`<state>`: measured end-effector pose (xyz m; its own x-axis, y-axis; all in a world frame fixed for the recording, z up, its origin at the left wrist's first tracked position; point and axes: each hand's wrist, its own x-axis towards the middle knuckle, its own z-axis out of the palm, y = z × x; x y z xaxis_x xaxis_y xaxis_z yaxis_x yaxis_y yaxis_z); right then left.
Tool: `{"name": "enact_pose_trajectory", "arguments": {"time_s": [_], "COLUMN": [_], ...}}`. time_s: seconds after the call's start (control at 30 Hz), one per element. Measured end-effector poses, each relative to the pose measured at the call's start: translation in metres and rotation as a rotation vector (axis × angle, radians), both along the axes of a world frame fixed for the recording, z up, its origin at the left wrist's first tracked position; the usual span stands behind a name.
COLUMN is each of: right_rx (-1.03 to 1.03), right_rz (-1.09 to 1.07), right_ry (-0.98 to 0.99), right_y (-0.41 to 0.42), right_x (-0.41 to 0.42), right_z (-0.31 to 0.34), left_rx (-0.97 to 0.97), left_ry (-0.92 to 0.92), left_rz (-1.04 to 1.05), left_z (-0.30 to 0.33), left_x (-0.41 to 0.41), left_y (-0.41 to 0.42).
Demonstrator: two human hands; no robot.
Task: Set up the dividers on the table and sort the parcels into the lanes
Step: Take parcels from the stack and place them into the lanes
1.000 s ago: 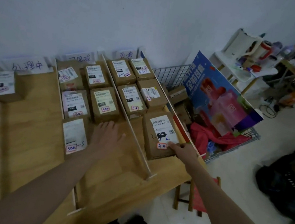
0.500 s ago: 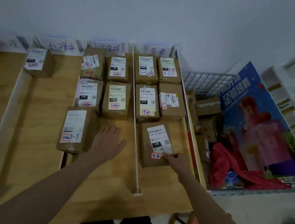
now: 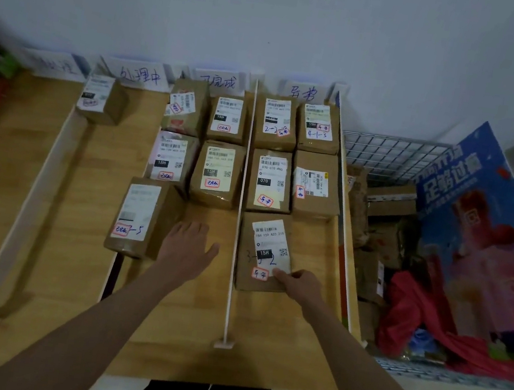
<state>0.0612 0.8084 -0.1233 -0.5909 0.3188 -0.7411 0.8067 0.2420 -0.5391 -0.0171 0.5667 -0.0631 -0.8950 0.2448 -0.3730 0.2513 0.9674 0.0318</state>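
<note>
Parcels lie sorted in lanes on the wooden worktop point(image 3: 50, 199), seen from the head camera. The nearest parcel point(image 3: 265, 252) in the right lane lies flat between the middle divider point(image 3: 240, 212) and the right divider point(image 3: 346, 240), just below four others. The right hand point(image 3: 299, 285) rests on its near right corner, fingers point(image 3: 282, 275) curled against the label's lower edge, thumb hidden. The left hand point(image 3: 187, 248) lies flat on bare wood in the next lane, fingers pressed together, thumb apart, holding nothing, just right of a tilted parcel point(image 3: 138, 218) marked with a 5. Four more parcels fill that lane behind. One lone parcel point(image 3: 102, 100) sits far back in the lane left of it. A wire basket point(image 3: 396, 155) of boxes and red cloth stands beside the worktop's right edge.
</note>
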Motion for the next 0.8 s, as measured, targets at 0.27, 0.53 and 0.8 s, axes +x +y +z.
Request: {"name": "enact_pose_trajectory", "arguments": {"time_s": [0.27,0.53,0.8], "right_rx": [-0.021,0.109,0.521], "right_rz": [0.021,0.192,0.564], "right_ry": [-0.009,-0.029,0.384], "right_y": [-0.002,0.002,-0.037], "right_x": [-0.006,-0.023,-0.105], "right_z": [-0.002,0.026,0.143], "left_rx": [-0.006,-0.012,0.042], "left_ry": [0.004,0.013,0.180], "left_rz": [0.009,0.000,0.054], "left_z": [-0.003,0.011,0.088], "left_x": [-0.003,-0.004,-0.037], "left_y": [-0.002,-0.007,-0.057]}}
